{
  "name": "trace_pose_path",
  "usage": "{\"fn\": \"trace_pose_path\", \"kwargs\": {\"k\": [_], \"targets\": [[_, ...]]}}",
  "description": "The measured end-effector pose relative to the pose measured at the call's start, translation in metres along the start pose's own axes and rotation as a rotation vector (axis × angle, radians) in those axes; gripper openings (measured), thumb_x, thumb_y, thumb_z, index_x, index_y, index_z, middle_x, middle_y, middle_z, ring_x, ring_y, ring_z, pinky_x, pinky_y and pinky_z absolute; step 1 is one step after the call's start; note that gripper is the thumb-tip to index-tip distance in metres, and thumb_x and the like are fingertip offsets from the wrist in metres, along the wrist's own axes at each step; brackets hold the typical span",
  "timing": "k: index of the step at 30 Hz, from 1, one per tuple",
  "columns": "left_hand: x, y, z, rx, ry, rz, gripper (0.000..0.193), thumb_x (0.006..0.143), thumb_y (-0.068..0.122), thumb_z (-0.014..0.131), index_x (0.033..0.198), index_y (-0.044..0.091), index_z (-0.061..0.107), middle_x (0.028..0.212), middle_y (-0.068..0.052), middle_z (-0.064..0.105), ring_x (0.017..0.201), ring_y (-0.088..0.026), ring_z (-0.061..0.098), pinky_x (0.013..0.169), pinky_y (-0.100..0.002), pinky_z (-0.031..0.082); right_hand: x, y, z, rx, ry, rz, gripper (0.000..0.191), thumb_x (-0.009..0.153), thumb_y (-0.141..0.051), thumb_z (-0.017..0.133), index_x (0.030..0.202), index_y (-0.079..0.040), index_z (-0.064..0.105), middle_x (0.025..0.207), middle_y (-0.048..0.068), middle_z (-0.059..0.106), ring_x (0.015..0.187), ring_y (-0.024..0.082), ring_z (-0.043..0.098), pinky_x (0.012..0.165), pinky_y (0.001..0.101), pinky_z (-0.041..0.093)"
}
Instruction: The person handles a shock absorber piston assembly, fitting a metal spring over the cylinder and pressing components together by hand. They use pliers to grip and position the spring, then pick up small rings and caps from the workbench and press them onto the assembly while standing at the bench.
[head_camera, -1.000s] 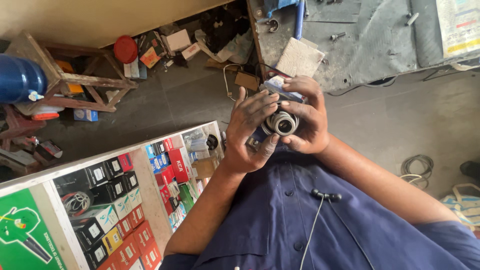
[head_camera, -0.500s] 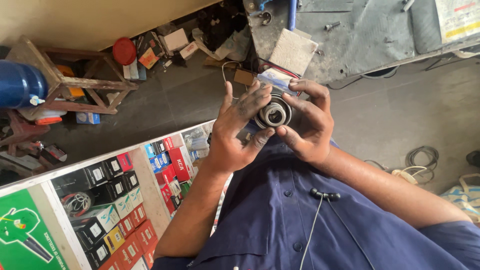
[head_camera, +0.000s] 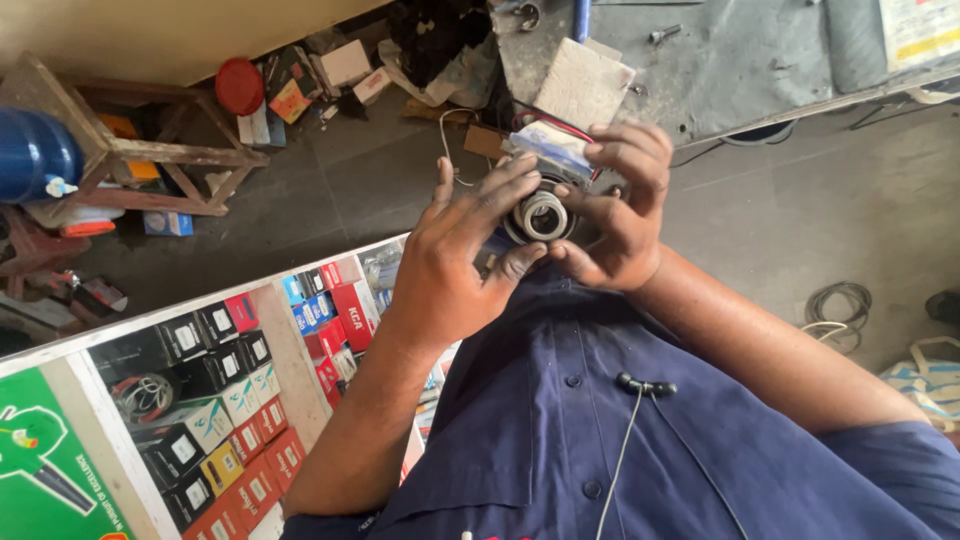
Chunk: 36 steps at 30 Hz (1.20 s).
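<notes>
- White and dark, the small round part (head_camera: 541, 214) sits between both hands, held up close to the person's chest above the floor.
- Right hand (head_camera: 612, 205) has its grip closed round the part from the far side, fingertips curled over the top, where a bit of pale wrapping (head_camera: 552, 148) is tucked.
- Left hand (head_camera: 462, 262) presses its fingers flat across the near side, thumb under the rim, so the part is pinched from both sides.
- To do this well, I'd say keep the ring square to the body, press evenly, and keep the thumbs under it as support.
- Navy shirt (head_camera: 640, 440) below, with a thin cord and clip (head_camera: 645, 385) hanging on it.
- Grey metal surface (head_camera: 740, 60) lies just beyond the hands, with a pale block (head_camera: 583, 85) near its edge.
- Shelves of small boxes (head_camera: 230, 400) stand to one side; a wooden stool (head_camera: 150, 165), a blue drum (head_camera: 35, 155) and a red lid (head_camera: 239, 86) sit on the dark floor (head_camera: 330, 190).
</notes>
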<state>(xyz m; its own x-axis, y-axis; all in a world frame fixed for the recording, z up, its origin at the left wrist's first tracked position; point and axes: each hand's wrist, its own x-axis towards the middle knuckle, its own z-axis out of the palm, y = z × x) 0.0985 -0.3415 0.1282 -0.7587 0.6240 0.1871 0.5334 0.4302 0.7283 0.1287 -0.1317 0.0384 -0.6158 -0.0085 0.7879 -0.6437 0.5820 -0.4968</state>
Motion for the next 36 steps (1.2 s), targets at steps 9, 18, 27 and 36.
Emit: {"fn": "trace_pose_path", "kwargs": {"k": [9, 18, 27, 36], "targets": [[-0.001, -0.001, 0.006, 0.024, 0.038, -0.023, 0.054, 0.097, 0.032, 0.078, 0.144, 0.013, 0.058, 0.147, -0.004, 0.063, 0.139, -0.024, 0.061, 0.130, -0.064, 0.028, -0.004, 0.014, 0.010, 0.263, -0.022, 0.039, 0.040, 0.094, -0.039, 0.069, 0.114, -0.007, 0.056, 0.128, 0.023, 0.064, 0.126, 0.044, 0.059, 0.112, 0.0605, 0.038], [-0.017, -0.026, 0.032, -0.390, 0.112, -0.062, 0.050, 0.103, 0.031, 0.076, 0.147, 0.017, 0.057, 0.153, -0.006, 0.057, 0.149, -0.028, 0.053, 0.133, -0.060, 0.023, -0.032, -0.004, 0.029, 0.692, 0.050, 0.359, 0.044, 0.099, -0.032, 0.073, 0.128, -0.010, 0.050, 0.143, 0.022, 0.049, 0.134, 0.028, 0.052, 0.117, 0.0430, 0.044], [-0.021, -0.041, 0.033, -0.751, 0.067, -0.019, 0.035, 0.116, 0.023, 0.049, 0.149, 0.012, 0.056, 0.159, -0.008, 0.052, 0.156, -0.025, 0.043, 0.135, -0.049, 0.017, -0.033, -0.006, 0.034, 0.714, 0.090, 0.391, 0.048, 0.098, -0.037, 0.074, 0.129, -0.013, 0.047, 0.142, 0.021, 0.049, 0.126, 0.024, 0.054, 0.111, 0.0381, 0.046], [-0.017, -0.045, 0.033, -0.810, 0.052, -0.048, 0.028, 0.114, 0.019, 0.062, 0.140, 0.010, 0.064, 0.155, -0.008, 0.056, 0.153, -0.024, 0.047, 0.133, -0.039, 0.030, -0.031, -0.002, 0.034, 0.608, 0.061, 0.338, 0.047, 0.096, -0.038, 0.073, 0.128, -0.014, 0.046, 0.137, 0.018, 0.049, 0.129, 0.028, 0.052, 0.112, 0.0430, 0.042]]}}
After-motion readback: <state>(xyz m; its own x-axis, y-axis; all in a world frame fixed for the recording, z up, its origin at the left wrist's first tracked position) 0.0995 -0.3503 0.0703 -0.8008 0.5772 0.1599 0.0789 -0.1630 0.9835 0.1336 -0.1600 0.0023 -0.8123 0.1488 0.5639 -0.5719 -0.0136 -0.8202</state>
